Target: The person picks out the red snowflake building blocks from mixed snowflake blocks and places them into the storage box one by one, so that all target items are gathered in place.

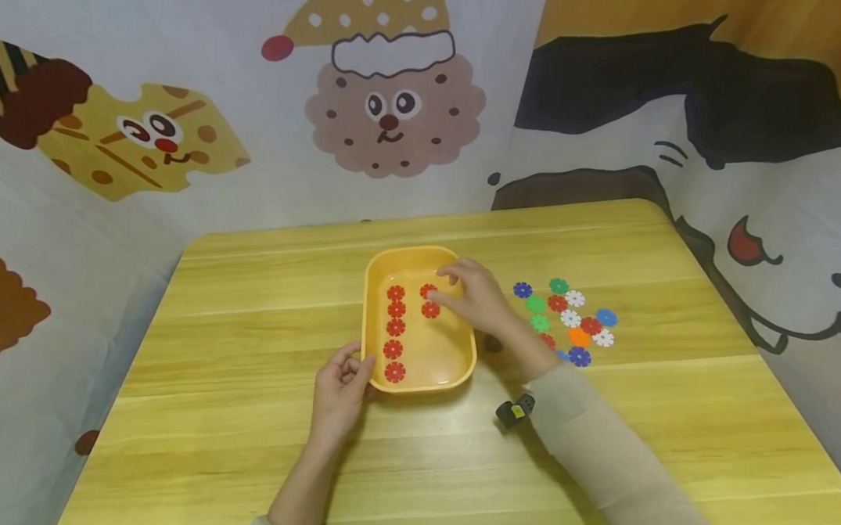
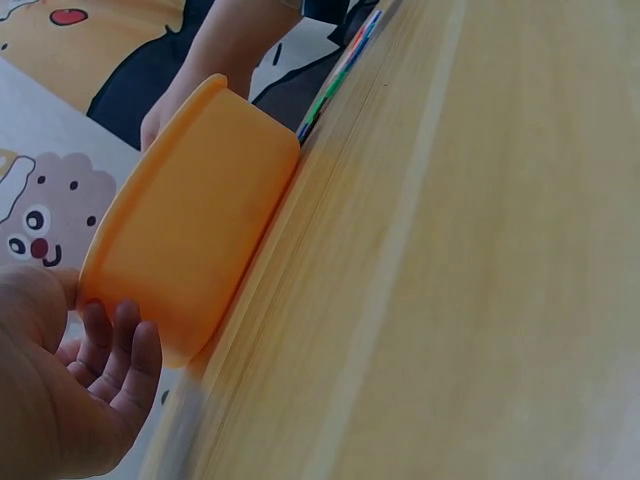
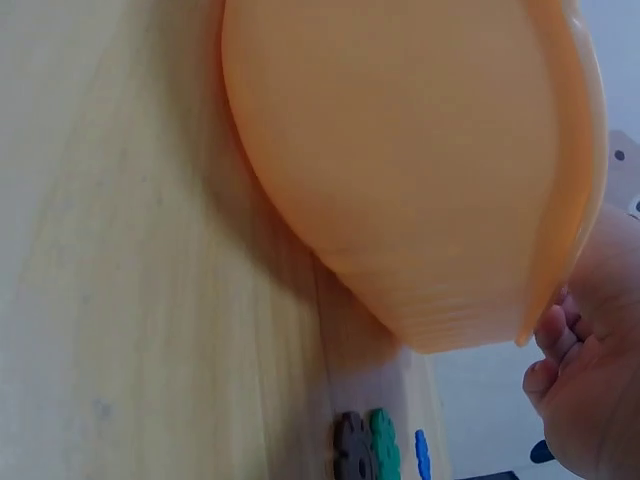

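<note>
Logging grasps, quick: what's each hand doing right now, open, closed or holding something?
Left hand: closed, holding the yellow tray.
Right hand: open over the tray; whether it touches the nearest red piece can't be told.

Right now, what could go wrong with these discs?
The right hand, close over two red discs, might nudge them out of line. The left hand grips the yellow tray at one corner, so a tug could slide the discs inside. The right forearm might brush the loose discs beside it.
</note>
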{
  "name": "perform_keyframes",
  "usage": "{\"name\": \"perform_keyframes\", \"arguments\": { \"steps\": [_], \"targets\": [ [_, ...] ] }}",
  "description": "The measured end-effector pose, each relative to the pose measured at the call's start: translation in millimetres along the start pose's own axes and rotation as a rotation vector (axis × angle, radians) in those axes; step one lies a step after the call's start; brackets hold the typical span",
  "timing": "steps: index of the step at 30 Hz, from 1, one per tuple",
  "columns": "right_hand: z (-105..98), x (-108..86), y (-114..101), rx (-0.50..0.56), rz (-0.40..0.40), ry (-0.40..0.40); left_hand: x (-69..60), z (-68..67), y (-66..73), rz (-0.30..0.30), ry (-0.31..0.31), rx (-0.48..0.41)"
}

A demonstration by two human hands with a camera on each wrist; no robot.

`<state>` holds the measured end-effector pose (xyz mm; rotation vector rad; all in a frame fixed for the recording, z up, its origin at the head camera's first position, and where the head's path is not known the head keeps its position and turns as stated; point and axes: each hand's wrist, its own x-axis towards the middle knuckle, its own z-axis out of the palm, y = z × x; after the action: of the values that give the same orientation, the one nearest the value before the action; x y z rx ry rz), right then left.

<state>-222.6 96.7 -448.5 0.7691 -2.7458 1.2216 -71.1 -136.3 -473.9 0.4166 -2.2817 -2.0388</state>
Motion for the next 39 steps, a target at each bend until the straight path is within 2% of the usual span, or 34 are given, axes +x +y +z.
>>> {"name": "perform_keyframes", "arguments": {
  "steps": [4,9,20,26,34,39],
  "targets": [
    [-2,-2.2,6,0.049,-0.019,0.037,0.4,0.1,0.5,0.005,-0.002,0.002],
    [-10,-8.3,12,0.128,0.027,0.059,0.0,-0.2,0.7,-0.001,-0.005,0.005],
    [-27,-25.2,34,0.159,0.030,0.121,-0.3,0.7,3.2,-0.002,0.011,0.014],
    [-40,-34.2,40,0.123,0.069,0.141,-1.5,1.0,4.6,0.000,0.016,0.006],
    [-62,-46.6,49,0.086,0.156,0.119,-1.6,0.8,4.6,0.010,0.011,0.004],
    [-72,-53.1,57,0.037,0.160,0.134,-1.3,0.9,3.5,0.012,0.011,-0.003]
  ]
}}
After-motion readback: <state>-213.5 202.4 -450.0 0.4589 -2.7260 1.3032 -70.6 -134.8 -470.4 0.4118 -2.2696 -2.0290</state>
